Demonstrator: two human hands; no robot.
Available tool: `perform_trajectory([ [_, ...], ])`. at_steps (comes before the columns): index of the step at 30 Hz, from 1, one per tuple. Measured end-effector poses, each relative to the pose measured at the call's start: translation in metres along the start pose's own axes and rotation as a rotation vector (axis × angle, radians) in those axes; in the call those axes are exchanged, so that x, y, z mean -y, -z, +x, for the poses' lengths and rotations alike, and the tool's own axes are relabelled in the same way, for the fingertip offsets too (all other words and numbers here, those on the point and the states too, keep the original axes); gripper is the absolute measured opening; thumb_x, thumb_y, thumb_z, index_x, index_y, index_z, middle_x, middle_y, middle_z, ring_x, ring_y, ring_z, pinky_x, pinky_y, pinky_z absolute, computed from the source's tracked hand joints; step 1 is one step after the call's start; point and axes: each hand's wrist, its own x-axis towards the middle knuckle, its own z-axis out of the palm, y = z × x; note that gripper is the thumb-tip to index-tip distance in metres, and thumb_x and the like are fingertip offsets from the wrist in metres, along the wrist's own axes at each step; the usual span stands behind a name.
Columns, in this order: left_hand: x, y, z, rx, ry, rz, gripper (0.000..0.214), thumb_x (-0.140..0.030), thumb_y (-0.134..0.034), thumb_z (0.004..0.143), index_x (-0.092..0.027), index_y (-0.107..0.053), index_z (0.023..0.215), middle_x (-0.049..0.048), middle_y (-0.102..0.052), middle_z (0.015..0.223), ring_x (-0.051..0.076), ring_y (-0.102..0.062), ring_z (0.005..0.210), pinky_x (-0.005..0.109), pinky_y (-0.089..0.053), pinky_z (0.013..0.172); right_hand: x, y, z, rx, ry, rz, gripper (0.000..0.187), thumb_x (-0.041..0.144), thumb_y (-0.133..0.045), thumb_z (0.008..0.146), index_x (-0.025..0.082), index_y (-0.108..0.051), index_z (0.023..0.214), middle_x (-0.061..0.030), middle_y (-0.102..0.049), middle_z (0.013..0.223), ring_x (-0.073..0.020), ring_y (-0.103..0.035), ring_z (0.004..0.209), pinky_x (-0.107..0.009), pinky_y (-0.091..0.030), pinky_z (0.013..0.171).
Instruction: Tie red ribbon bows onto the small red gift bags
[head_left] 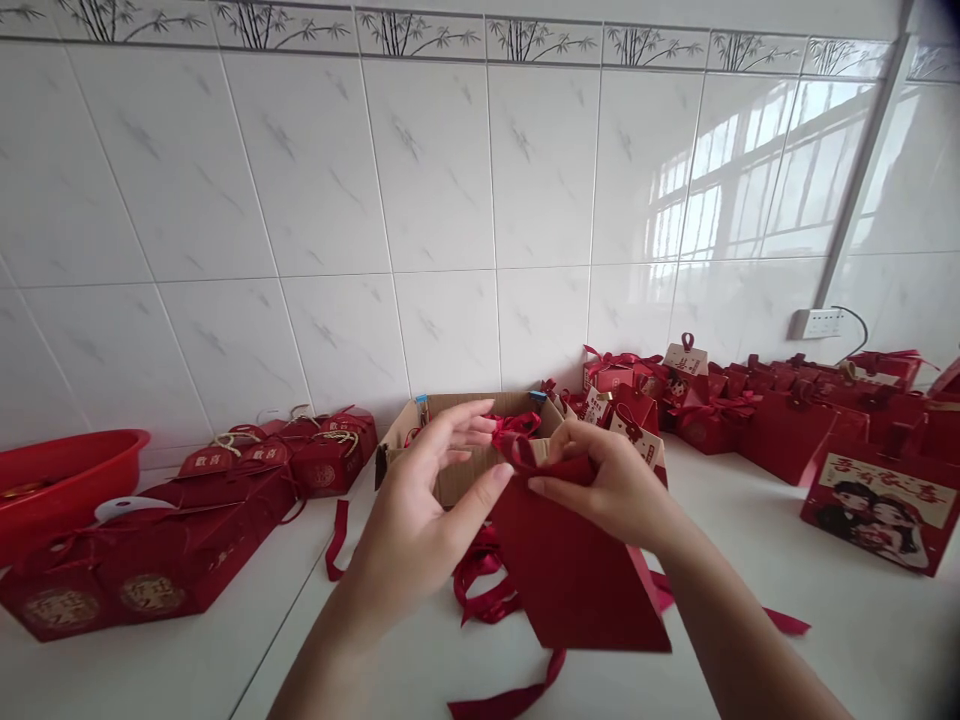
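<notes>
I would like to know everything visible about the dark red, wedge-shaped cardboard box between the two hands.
The dark red, wedge-shaped cardboard box looks smooth. Its large face towards the camera is plain and widens downward; a narrow side shows at right. At its narrow top, the right hand pinches a dark red satin-looking ribbon; the left hand is close, contact unclear. It is before an open brown cardboard carton. Whether its base touches the white counter is unclear.

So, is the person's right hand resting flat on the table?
No, the right hand is raised, holding red ribbon at the top of the red box.
</notes>
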Motion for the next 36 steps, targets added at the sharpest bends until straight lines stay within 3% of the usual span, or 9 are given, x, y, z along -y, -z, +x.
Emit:
perform_trajectory([
  [4,-0.004,0.011,-0.002,-0.074,0.014,-0.051,0.037,-0.031,-0.064,0.084,-0.023,-0.055,0.119,0.0070,-0.063,0.116,0.022,-0.058,0.113,0.036,-0.046,0.099,-0.035,0.040,0.003,0.071,-0.305,0.029,0.027,0.023,-0.071,0.069,0.020,-0.053,0.089,0.0007,-0.068,0.067,-0.0175,-0.064,0.058,-0.025,-0.048,0.047],
  [7,-0.010,0.020,-0.005,-0.115,0.004,-0.066,0.037,-0.030,-0.066,0.083,-0.023,-0.055,0.117,0.0064,-0.062,0.116,0.021,-0.058,0.113,0.032,-0.046,0.098,-0.066,0.080,-0.004,-0.049,-0.510,-0.037,0.032,0.024,-0.076,0.062,0.018,-0.061,0.089,-0.0039,-0.069,0.067,-0.0205,-0.066,0.056,-0.029,-0.051,0.046],
  [10,-0.015,0.026,-0.008,-0.151,0.002,-0.043,0.034,-0.029,-0.066,0.083,-0.023,-0.056,0.115,0.0047,-0.063,0.114,0.020,-0.058,0.111,0.029,-0.047,0.096,-0.096,0.114,-0.014,-0.257,-0.629,-0.134,0.027,0.026,-0.079,0.056,0.019,-0.068,0.079,-0.0092,-0.072,0.075,-0.0251,-0.068,0.063,-0.033,-0.052,0.051],
  [14,-0.020,0.030,-0.011,-0.186,0.013,-0.024,0.032,-0.032,-0.067,0.082,-0.024,-0.057,0.112,0.0031,-0.063,0.112,0.018,-0.059,0.108,0.026,-0.049,0.093,-0.128,0.136,-0.024,-0.617,-0.652,-0.367,0.013,0.025,-0.080,0.053,0.020,-0.072,0.062,-0.0099,-0.068,0.060,-0.0274,-0.063,0.056,-0.036,-0.040,0.047],
  [22,-0.027,0.022,-0.013,-0.221,0.033,-0.053,0.029,-0.033,-0.065,0.083,-0.024,-0.058,0.109,0.0026,-0.062,0.115,0.018,-0.058,0.109,0.024,-0.047,0.094,-0.149,0.157,-0.026,-0.958,-0.632,-0.410,0.013,0.031,-0.082,0.054,0.022,-0.073,0.057,-0.0060,-0.064,0.053,-0.0140,-0.040,0.046,-0.037,-0.022,0.053],
  [26,-0.020,0.025,-0.012,-0.223,-0.017,-0.039,0.025,-0.031,-0.065,0.084,-0.026,-0.060,0.108,0.0015,-0.064,0.112,0.015,-0.060,0.107,0.018,-0.050,0.091,-0.146,0.156,-0.029,-1.203,-0.664,-0.421,0.009,0.030,-0.078,0.062,0.024,-0.073,0.067,-0.0057,-0.063,0.057,-0.0232,-0.050,0.062,-0.052,-0.033,0.074],
  [28,-0.014,0.027,-0.011,-0.224,-0.086,-0.009,0.028,-0.033,-0.066,0.082,-0.026,-0.061,0.108,0.0026,-0.065,0.111,0.016,-0.062,0.105,0.016,-0.052,0.087,-0.146,0.148,-0.031,-1.284,-0.683,-0.434,0.013,0.031,-0.072,0.068,0.025,-0.074,0.079,-0.0056,-0.064,0.064,-0.0288,-0.055,0.074,-0.061,-0.028,0.089],
  [33,-0.006,0.028,-0.010,-0.224,-0.130,0.021,0.031,-0.035,-0.067,0.080,-0.027,-0.062,0.110,0.0029,-0.066,0.110,0.015,-0.064,0.103,0.013,-0.054,0.085,-0.162,0.126,-0.026,-1.289,-0.760,-0.461,0.028,0.040,-0.058,0.081,0.026,-0.070,0.102,-0.0074,-0.066,0.102,-0.0318,-0.055,0.101,-0.062,-0.023,0.101],
  [36,-0.007,0.025,-0.009,-0.215,-0.133,0.025,0.031,-0.035,-0.067,0.080,-0.027,-0.062,0.110,0.0030,-0.066,0.110,0.016,-0.064,0.103,0.012,-0.054,0.085,-0.184,0.117,-0.025,-1.246,-0.881,-0.441,0.039,0.038,-0.068,0.072,0.023,-0.066,0.108,-0.0133,-0.052,0.125,-0.0413,-0.040,0.120,-0.063,-0.024,0.101],
])
